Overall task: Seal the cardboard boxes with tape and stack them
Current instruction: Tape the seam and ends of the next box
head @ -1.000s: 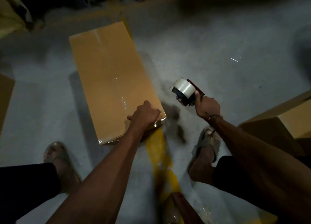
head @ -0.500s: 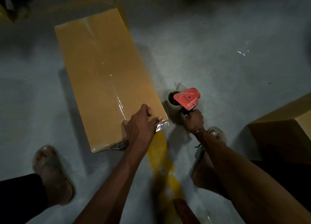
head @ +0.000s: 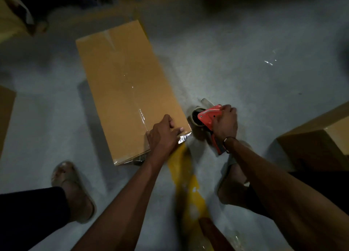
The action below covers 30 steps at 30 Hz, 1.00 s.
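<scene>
At the far left edge there's a sliver of a brown cardboard box (head: 5, 116), mostly cut off. Next over is the long rectangular tan cardboard box (head: 130, 88) I'm working on, lying flat on the grey concrete floor (head: 245, 77). Its long axis runs from near me up and away, leaning a bit left at the far end. A strip of clear tape (head: 140, 115) runs lengthwise down the top and wraps over the near edge.

My left hand (head: 163, 135) is flat on the near right corner of that box, fingers straight and pressing the tape end down.

Just right of that corner, touching the floor, is the red plastic tape dispenser (head: 208, 116) with its roll facing the box. My right hand (head: 224, 123) is curled over the top of it, gripping it.

Far right there's a third brown cardboard box (head: 321, 137), well apart from the others. So three boxes, one dispenser. A yellow painted line (head: 188, 190) on the floor runs between my two sandalled feet.
</scene>
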Motion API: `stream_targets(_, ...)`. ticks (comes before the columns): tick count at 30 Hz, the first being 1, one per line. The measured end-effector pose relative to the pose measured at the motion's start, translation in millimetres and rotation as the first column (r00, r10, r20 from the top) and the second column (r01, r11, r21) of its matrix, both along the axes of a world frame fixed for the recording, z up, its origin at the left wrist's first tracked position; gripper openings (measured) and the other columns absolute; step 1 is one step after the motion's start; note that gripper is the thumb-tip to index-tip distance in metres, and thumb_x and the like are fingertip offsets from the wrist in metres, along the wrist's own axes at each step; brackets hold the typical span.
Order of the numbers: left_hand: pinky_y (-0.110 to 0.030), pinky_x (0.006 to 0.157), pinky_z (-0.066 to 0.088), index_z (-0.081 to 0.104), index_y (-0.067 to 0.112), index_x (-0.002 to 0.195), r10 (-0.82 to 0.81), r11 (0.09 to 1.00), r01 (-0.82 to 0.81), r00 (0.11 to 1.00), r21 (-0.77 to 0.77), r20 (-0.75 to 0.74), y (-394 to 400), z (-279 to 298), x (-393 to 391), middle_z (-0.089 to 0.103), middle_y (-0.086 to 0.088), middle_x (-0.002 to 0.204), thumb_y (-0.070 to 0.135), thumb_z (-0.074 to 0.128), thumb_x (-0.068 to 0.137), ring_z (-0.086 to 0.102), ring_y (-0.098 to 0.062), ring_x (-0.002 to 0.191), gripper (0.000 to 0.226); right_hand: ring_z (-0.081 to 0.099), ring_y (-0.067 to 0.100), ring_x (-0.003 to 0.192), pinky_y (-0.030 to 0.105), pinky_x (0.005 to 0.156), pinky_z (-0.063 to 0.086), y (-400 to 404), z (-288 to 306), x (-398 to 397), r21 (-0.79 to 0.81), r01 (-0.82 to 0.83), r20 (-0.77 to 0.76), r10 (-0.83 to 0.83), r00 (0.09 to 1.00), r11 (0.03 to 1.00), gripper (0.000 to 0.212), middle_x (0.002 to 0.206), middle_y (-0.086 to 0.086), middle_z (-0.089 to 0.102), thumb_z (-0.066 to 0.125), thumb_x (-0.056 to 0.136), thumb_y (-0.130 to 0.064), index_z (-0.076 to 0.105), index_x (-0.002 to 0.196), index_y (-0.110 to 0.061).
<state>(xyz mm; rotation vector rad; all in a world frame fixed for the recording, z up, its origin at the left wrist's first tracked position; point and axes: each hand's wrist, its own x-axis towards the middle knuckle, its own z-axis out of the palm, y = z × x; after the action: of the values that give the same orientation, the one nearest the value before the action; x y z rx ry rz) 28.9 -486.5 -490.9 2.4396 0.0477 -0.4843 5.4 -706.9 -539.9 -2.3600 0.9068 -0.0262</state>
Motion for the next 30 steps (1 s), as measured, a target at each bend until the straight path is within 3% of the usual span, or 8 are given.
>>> stream_targets(4,-0.044,0.093,0.049,0.052,0.027,0.087,-0.013,1.000,0.011,0.996,-0.021,-0.090,5,4,7,0.064,0.012,0.081,0.048,0.076,0.084,0.066,-0.024,0.094,0.031,0.067,0.023,0.081,0.043,0.077,0.054,39,33,2,0.254,-0.218,0.268,0.148,0.952,0.942,0.014,0.084,0.003,0.071,0.057,0.093,-0.021,0.066,0.086,-0.014)
stream_targets(10,-0.040,0.088,0.054,0.057,0.030,0.083,-0.080,0.992,0.061,0.982,-0.112,-0.171,18,-1,18,0.065,0.007,0.082,0.045,0.068,0.086,0.068,-0.028,0.094,0.019,0.047,0.023,0.061,0.036,0.061,0.029,93,45,-21,0.112,-0.316,0.245,0.282,0.928,0.942,0.042,0.066,0.005,0.054,0.033,0.103,-0.036,0.049,0.070,-0.017)
stream_targets(12,-0.036,0.079,0.057,0.059,0.028,0.087,-0.099,0.981,0.060,0.972,-0.182,-0.214,19,2,21,0.070,0.002,0.083,0.046,0.064,0.088,0.070,-0.028,0.085,0.019,0.051,0.023,0.067,0.038,0.063,0.037,99,43,-24,0.170,-0.317,0.188,0.285,0.940,0.933,0.041,0.073,0.010,0.058,0.028,0.105,-0.039,0.050,0.078,-0.017)
stream_targets(15,-0.018,0.044,0.041,0.058,0.017,0.099,-0.149,0.946,0.048,0.943,-0.321,-0.297,26,18,26,0.069,-0.003,0.077,0.026,0.055,0.105,0.058,-0.018,0.058,0.011,0.058,0.027,0.092,0.046,0.093,0.046,85,41,-13,0.326,-0.265,0.064,0.258,0.964,0.908,0.046,0.095,0.011,0.063,0.029,0.105,-0.051,0.052,0.095,-0.012)
stream_targets(19,-0.025,0.060,0.048,0.066,0.020,0.092,-0.087,0.938,0.065,0.995,-0.340,-0.051,59,21,24,0.069,0.004,0.079,0.024,0.065,0.099,0.062,-0.013,0.068,0.007,0.063,0.029,0.103,0.044,0.092,0.051,73,53,2,0.103,-0.348,0.090,0.340,0.936,0.932,0.040,0.113,0.013,0.067,0.048,0.103,-0.040,0.053,0.127,-0.009)
stream_targets(22,-0.031,0.067,0.048,0.067,0.027,0.087,-0.129,0.970,0.159,0.978,-0.186,0.164,84,13,2,0.063,0.008,0.085,0.035,0.070,0.091,0.061,-0.010,0.076,0.010,0.062,0.012,0.080,0.036,0.072,0.052,79,67,14,0.013,-0.625,0.227,0.606,0.762,0.781,0.016,0.093,-0.004,0.066,0.059,0.097,-0.036,0.063,0.102,-0.022)
stream_targets(25,-0.038,0.075,0.044,0.065,0.031,0.087,-0.220,0.970,0.234,0.960,-0.067,0.175,97,4,-23,0.059,0.009,0.084,0.039,0.074,0.087,0.056,-0.016,0.084,0.012,0.060,0.012,0.078,0.038,0.070,0.051,96,61,16,0.088,-0.858,0.078,0.855,0.512,0.506,0.014,0.086,-0.007,0.066,0.062,0.093,-0.039,0.067,0.095,-0.025)
stream_targets(30,-0.041,0.084,0.036,0.060,0.031,0.098,-0.313,0.947,0.283,0.917,0.150,0.248,95,-12,-33,0.058,0.007,0.100,0.042,0.066,0.092,0.050,-0.019,0.099,0.014,0.053,0.017,0.089,0.042,0.073,0.050,101,50,10,-0.001,-0.905,0.008,0.905,0.425,0.425,0.014,0.095,-0.004,0.056,0.067,0.093,-0.037,0.065,0.100,-0.025)
